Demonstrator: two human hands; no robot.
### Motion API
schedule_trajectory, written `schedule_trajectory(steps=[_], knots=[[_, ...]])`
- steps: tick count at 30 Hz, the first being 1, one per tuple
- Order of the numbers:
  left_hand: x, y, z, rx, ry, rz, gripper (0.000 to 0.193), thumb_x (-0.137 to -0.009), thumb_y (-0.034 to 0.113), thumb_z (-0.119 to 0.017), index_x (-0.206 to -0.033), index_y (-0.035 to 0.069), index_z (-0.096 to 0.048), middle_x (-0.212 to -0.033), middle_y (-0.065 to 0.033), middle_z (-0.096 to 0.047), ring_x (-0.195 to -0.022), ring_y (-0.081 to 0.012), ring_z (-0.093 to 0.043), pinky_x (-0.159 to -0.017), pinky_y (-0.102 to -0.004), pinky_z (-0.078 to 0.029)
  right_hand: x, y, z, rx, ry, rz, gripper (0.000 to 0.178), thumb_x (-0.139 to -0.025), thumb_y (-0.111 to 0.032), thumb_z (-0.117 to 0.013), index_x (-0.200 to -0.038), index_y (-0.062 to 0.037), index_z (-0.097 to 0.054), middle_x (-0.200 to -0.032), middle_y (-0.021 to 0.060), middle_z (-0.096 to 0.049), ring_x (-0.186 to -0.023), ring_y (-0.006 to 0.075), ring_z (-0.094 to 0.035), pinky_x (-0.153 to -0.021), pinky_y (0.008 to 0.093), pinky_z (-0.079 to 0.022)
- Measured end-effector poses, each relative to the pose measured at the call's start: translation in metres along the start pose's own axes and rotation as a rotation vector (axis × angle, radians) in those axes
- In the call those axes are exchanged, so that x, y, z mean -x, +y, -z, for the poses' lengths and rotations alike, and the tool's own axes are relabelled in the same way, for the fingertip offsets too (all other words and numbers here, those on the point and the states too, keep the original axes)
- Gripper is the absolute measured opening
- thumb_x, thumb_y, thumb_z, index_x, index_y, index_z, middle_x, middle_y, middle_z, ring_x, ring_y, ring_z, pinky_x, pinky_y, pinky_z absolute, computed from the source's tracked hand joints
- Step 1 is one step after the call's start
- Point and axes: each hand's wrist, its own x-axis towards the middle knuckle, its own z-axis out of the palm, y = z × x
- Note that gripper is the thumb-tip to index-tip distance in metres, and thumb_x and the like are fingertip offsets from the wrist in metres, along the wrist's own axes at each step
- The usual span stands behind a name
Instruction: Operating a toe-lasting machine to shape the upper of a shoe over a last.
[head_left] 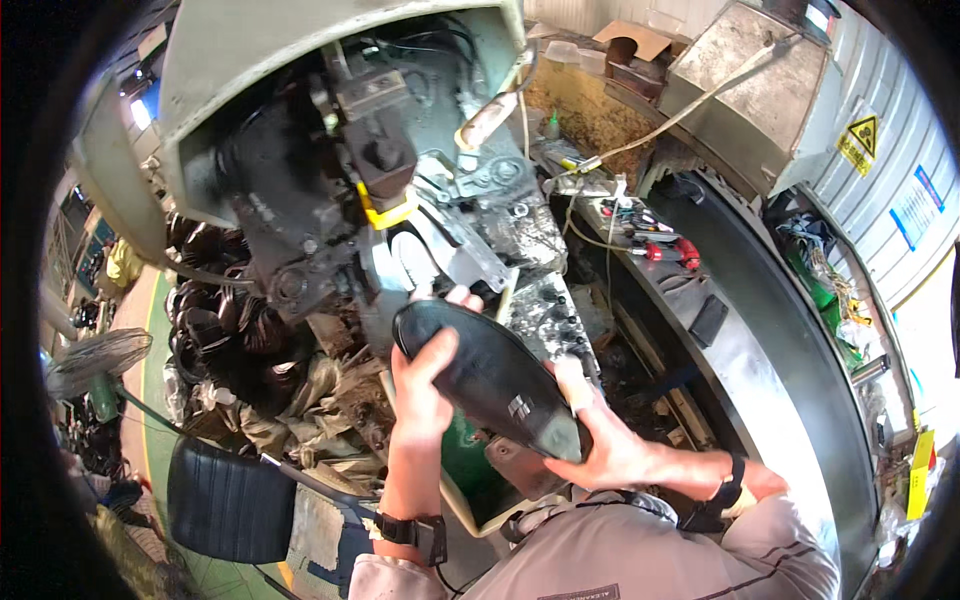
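Black oblong piece (488,372), underside hidden, held by left hand (424,388) and right hand (606,442).

Smooth, faintly glossy oval piece (490,368)

The scene is bright, most of all to the far right of the right hand (605,445), where the wall (870,85) partly washes out. White glare streaks the bench (765,400) on that side; a pale sheen lies on the sole (490,375). Beyond the left hand (425,385), the machine (385,150) holds deep shadow. Straight edges bow outward toward a black rim.
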Motion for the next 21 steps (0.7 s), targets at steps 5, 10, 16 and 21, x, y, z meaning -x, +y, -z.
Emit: schedule_trajectory(steps=[5, 10, 16, 21], knots=[[0.013, -0.045, -0.032, -0.134, -0.204, -0.005, 0.067, -0.080, 0.003, -0.076, -0.139, -0.008, -0.046, -0.132, -0.0298, -0.059, -0.123, -0.0400, -0.060, -0.106, -0.0501, -0.047, 0.064, 0.034, -0.004, -0.027, 0.210, 0.139, 0.109, -0.071, -0.007, -0.083, -0.159, -0.0085, -0.019, -0.157, 0.0313, -0.024, -0.138, 0.0520, -0.035, -0.109, 0.0550, -0.035], [0.011, -0.103, -0.075, -0.138, -0.177, 0.002, 0.064, -0.081, 0.003, -0.075, -0.138, -0.005, -0.047, -0.127, -0.0279, -0.062, -0.118, -0.0368, -0.062, -0.104, -0.0490, -0.049, 0.107, 0.038, 0.035, -0.013, 0.249, -0.033, 0.106, -0.073, -0.010, -0.082, -0.159, -0.0092, -0.020, -0.157, 0.0304, -0.023, -0.138, 0.0491, -0.036, -0.109, 0.0536, -0.036], [-0.015, -0.206, -0.096, -0.042, 0.067, 0.548, 0.042, -0.090, 0.020, -0.067, -0.125, -0.002, -0.058, -0.118, -0.0169, -0.067, -0.110, -0.0302, -0.065, -0.097, -0.0460, -0.053, 0.189, 0.076, 0.098, -0.398, 0.389, 0.044, 0.105, -0.077, -0.017, -0.087, -0.158, -0.0006, -0.021, -0.162, 0.0224, -0.026, -0.149, 0.0315, -0.029, -0.119, 0.0428, -0.028], [-0.004, -0.344, -0.145, -0.250, 0.038, 0.827, 0.043, -0.095, 0.040, -0.066, -0.116, 0.003, -0.062, -0.113, -0.0103, -0.067, -0.103, -0.0258, -0.066, -0.092, -0.0433, -0.054, 0.275, 0.109, 0.139, -0.704, 1.029, -0.636, 0.075, -0.078, -0.008, -0.084, -0.144, 0.0003, -0.049, -0.131, 0.0092, -0.062, -0.119, 0.0181, -0.058, -0.104, 0.0337, -0.045]])
